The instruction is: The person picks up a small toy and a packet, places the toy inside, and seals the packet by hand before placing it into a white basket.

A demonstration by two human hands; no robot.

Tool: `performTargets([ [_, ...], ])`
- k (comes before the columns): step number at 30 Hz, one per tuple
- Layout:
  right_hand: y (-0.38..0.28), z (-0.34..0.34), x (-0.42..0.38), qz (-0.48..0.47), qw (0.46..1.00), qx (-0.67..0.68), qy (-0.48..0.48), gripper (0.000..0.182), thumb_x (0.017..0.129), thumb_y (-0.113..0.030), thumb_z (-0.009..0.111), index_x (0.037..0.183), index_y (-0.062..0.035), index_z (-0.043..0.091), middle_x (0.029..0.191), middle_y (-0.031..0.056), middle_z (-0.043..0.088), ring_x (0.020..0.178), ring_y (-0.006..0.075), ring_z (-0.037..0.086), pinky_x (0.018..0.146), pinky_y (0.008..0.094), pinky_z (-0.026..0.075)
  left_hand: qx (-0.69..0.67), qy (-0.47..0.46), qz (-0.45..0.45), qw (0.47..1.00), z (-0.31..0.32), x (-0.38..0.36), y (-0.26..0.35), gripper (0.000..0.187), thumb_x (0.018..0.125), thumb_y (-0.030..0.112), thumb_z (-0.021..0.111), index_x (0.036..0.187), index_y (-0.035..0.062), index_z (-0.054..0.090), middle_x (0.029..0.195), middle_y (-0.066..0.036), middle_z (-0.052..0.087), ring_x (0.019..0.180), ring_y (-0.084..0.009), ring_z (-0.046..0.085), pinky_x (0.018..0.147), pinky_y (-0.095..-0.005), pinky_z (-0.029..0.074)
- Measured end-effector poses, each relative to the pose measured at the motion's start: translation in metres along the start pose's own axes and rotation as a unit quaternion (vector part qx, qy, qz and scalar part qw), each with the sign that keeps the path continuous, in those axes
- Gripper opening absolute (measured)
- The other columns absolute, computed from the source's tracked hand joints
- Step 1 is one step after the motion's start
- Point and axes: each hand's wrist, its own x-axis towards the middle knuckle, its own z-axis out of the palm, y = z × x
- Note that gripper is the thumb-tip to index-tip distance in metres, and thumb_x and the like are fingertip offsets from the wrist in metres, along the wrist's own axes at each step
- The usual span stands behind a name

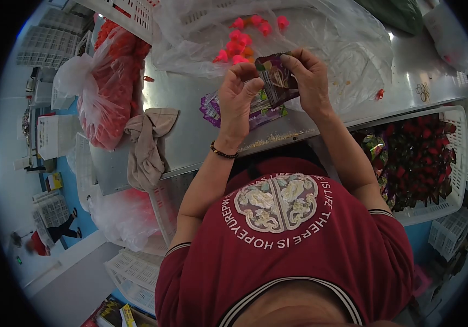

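Note:
A small dark purple foil packet with gold print is held up over the metal table. My right hand pinches its upper right edge, thumb in front. At the packet's left edge is my left hand, its fingers curled and thumb against that edge; a beaded bracelet circles the wrist. Beneath the hands lies a pile of flat purple packets, partly hidden by the left hand. Farther back, several bright pink pieces rest on a clear plastic sheet.
A brown cloth hangs over the table's left edge, beside a bag of red pieces. Yellowish crumbs line the front edge. At right, a white crate holds dark red packets. Another person is far left.

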Motion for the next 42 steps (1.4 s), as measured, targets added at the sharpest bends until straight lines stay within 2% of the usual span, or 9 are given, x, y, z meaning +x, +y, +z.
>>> performTargets([
  [15,-0.007,0.007,-0.002,0.021,0.998,-0.017,-0.057,0.01,0.088,-0.01,0.064,0.091,-0.0007,0.065,0.078,-0.0026,0.061,0.07,0.0039,0.053,0.065,0.0213,0.045,0.026,0.001,0.067,0.997,-0.012,0.007,-0.022,0.014,0.084,-0.003,0.066,0.082,0.0037,0.054,0.078,0.001,0.059,0.069,-0.0037,0.053,0.065,-0.0185,0.046],
  [17,-0.009,0.006,-0.002,-0.007,0.968,-0.205,-0.145,0.01,0.087,-0.009,0.064,0.091,0.0001,0.066,0.076,-0.003,0.061,0.069,0.0046,0.052,0.063,0.0218,0.045,0.05,0.0,0.068,0.996,-0.009,0.004,-0.021,0.013,0.084,-0.004,0.066,0.082,0.003,0.055,0.078,0.001,0.059,0.069,-0.0038,0.054,0.065,-0.019,0.046],
  [27,-0.031,0.002,-0.009,-0.107,0.938,-0.321,-0.071,0.006,0.086,-0.004,0.064,0.087,0.001,0.065,0.071,-0.0016,0.059,0.068,0.0042,0.052,0.061,0.0216,0.043,0.023,-0.007,0.021,0.999,-0.016,0.005,-0.013,0.009,0.093,0.009,0.059,0.095,0.0006,0.06,0.086,-0.006,0.066,0.078,-0.0112,0.061,0.075,-0.0228,0.049],
  [31,-0.123,-0.017,-0.031,-0.102,0.952,-0.077,-0.277,0.014,0.09,-0.01,0.06,0.087,0.0026,0.063,0.072,-0.0016,0.059,0.067,0.0052,0.055,0.059,0.0226,0.043,0.034,0.007,0.023,0.999,-0.033,0.007,-0.016,0.012,0.095,0.011,0.056,0.1,0.0004,0.059,0.092,-0.009,0.067,0.083,-0.0151,0.063,0.081,-0.027,0.05],
  [33,-0.074,-0.043,0.004,-0.043,0.949,-0.232,-0.21,0.015,0.088,-0.014,0.063,0.094,-0.0009,0.064,0.079,0.005,0.063,0.071,0.0119,0.059,0.066,0.0253,0.046,0.062,0.012,0.016,0.998,-0.041,0.007,-0.018,0.013,0.095,0.009,0.054,0.103,-0.0004,0.059,0.094,-0.01,0.066,0.084,-0.016,0.063,0.082,-0.028,0.051],
  [35,-0.035,-0.081,0.014,-0.287,0.713,-0.638,-0.048,0.016,0.087,-0.016,0.062,0.093,-0.0026,0.065,0.085,0.0107,0.065,0.076,0.0262,0.064,0.069,0.0333,0.049,0.124,0.004,0.041,0.991,-0.05,0.006,-0.021,0.013,0.095,0.007,0.052,0.104,-0.001,0.058,0.095,-0.011,0.066,0.085,-0.0165,0.063,0.082,-0.0288,0.052],
  [38,-0.059,-0.118,-0.019,-0.288,0.772,-0.565,0.041,0.015,0.086,-0.018,0.061,0.092,-0.0047,0.065,0.085,0.0145,0.065,0.079,0.0354,0.062,0.072,0.0405,0.049,0.16,0.014,0.041,0.986,-0.065,0.003,-0.025,0.013,0.092,0.0,0.053,0.105,-0.002,0.058,0.095,-0.01,0.066,0.085,-0.0159,0.063,0.081,-0.028,0.052],
  [41,-0.08,-0.19,-0.053,-0.207,0.759,-0.611,0.088,0.015,0.087,-0.019,0.06,0.091,-0.0054,0.064,0.079,0.0144,0.064,0.076,0.0335,0.063,0.07,0.0412,0.049,0.209,-0.019,0.035,0.977,-0.075,0.003,-0.028,0.014,0.093,0.001,0.054,0.106,-0.0024,0.059,0.096,-0.009,0.065,0.085,-0.0153,0.062,0.08,-0.0281,0.052],
  [42,-0.088,-0.219,-0.068,-0.167,0.75,-0.629,0.118,0.014,0.089,-0.018,0.06,0.092,-0.0051,0.064,0.076,0.0106,0.063,0.069,0.0232,0.06,0.066,0.0344,0.048,0.249,-0.025,0.039,0.967,-0.075,0.003,-0.03,0.014,0.092,0.001,0.055,0.105,-0.0026,0.059,0.096,-0.009,0.065,0.085,-0.0145,0.062,0.08,-0.0279,0.052],
])
